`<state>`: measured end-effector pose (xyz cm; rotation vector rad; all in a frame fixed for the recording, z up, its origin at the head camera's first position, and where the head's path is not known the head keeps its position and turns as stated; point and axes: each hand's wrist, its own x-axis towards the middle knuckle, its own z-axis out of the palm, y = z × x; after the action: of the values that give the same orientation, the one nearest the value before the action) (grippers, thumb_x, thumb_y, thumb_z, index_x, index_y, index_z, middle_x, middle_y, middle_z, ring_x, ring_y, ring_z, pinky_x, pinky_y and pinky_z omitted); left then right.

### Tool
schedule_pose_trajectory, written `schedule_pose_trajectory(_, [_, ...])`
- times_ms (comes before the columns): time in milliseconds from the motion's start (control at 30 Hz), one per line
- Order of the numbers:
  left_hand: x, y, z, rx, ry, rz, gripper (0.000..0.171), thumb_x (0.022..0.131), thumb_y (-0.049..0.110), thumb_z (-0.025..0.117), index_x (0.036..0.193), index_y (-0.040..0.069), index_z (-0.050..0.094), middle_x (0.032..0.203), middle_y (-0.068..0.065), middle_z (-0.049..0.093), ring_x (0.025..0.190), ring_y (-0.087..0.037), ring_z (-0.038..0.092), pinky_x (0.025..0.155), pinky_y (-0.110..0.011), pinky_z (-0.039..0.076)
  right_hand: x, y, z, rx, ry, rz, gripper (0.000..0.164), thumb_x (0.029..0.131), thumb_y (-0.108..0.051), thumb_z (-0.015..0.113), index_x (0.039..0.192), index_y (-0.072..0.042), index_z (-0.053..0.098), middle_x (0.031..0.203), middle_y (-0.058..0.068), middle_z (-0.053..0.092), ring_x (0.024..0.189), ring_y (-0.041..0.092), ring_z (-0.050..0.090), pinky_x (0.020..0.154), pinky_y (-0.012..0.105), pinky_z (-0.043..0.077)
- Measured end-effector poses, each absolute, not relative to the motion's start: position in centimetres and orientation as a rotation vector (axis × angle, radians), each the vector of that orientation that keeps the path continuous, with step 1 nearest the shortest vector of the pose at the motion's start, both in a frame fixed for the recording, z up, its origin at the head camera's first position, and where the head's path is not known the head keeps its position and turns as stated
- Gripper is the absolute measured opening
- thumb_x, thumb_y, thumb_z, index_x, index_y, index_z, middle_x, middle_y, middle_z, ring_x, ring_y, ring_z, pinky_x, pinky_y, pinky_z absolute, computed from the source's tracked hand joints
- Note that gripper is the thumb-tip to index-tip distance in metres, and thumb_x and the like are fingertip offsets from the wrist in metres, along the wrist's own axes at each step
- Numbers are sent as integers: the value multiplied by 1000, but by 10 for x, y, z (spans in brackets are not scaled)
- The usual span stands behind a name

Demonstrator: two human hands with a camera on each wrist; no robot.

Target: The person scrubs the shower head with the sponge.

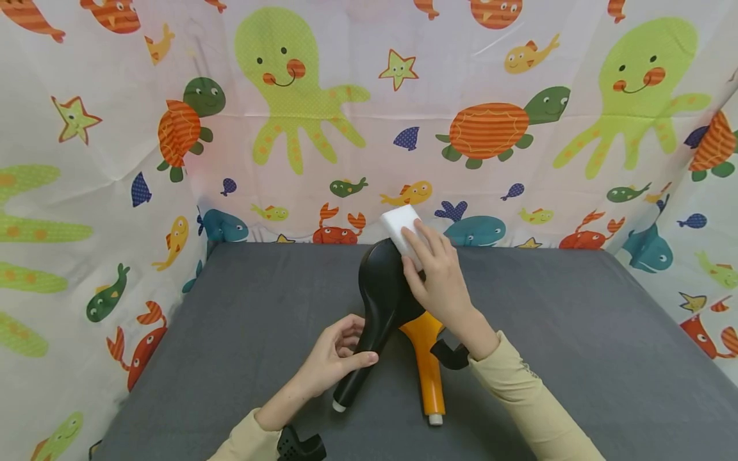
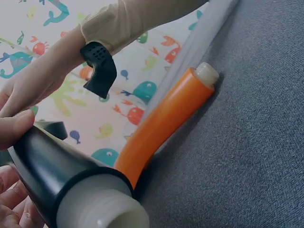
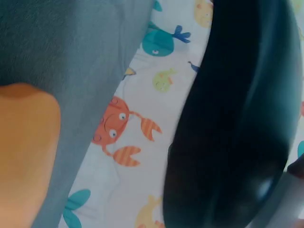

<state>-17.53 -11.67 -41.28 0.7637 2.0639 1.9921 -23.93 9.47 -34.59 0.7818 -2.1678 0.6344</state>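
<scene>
My left hand [image 1: 331, 358] grips the handle of a black shower head [image 1: 377, 282], thumb across the front and fingers behind. It is held tilted above the table, its round head up and its white threaded end [image 2: 114, 209] down. In my right hand [image 1: 441, 278] is a white sponge [image 1: 399, 221], pinched between thumb and fingers against the upper right edge of the round head. Behind and to the right, an orange shower head [image 1: 428, 368] lies on the table, its upper part hidden by the black one and my right hand.
A dark grey cloth covers the table [image 1: 271, 288]. Around its back and sides hangs a white curtain [image 1: 357, 102] printed with sea animals. Each wrist wears a black camera mount, one of them the right mount [image 1: 450, 355] near the orange handle.
</scene>
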Motion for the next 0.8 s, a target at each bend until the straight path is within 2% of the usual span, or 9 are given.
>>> schedule_pose_trajectory(100, [-175,-116,-413,759,2056,2002,31,83,6,69,111,1,56,102,-16,61,85,-19,62,67,-27,51,-235,93,-349,847,-2178,595,47,85,-10,63,131,-4,51,137,19,41,119,39,40,91,54,37])
schedule_pose_trajectory(267, [-177,-116,-416,752,2019,2041,33,83,5,67,112,-3,54,103,-18,60,84,-18,62,67,-27,52,-217,81,-354,1249,-2105,403,49,82,-13,66,129,-7,53,139,18,41,127,37,36,101,48,34])
schedule_pose_trajectory(367, [-179,-116,-419,761,2011,2063,33,83,5,67,112,-5,53,103,-19,60,84,-18,62,68,-27,52,-216,80,-353,1348,-2073,350,50,80,-14,68,128,-9,54,139,17,41,128,35,35,102,45,34])
schedule_pose_trajectory(467, [-179,-116,-420,766,2000,2078,33,82,3,68,111,-4,54,101,-20,60,83,-18,62,66,-27,52,-224,85,-349,1222,-2098,424,51,81,-13,68,129,-8,53,140,16,40,127,35,36,99,48,35])
schedule_pose_trajectory(667, [-175,-115,-418,789,2054,2051,32,81,3,69,110,-1,55,99,-17,61,83,-19,63,66,-28,52,-241,98,-344,720,-2167,641,47,84,-8,66,129,-2,52,135,21,43,114,39,43,91,53,37])
schedule_pose_trajectory(733, [-175,-114,-417,799,2085,2034,31,81,3,69,109,0,56,99,-16,62,84,-20,63,66,-28,52,-240,99,-345,685,-2165,657,47,84,-8,65,128,-1,52,135,22,44,113,40,43,90,54,38])
schedule_pose_trajectory(800, [-175,-114,-417,804,2111,2017,31,81,3,69,109,1,56,99,-15,62,83,-20,63,66,-29,53,-235,97,-347,779,-2146,638,48,83,-7,66,128,-2,52,135,22,43,116,40,42,92,54,37])
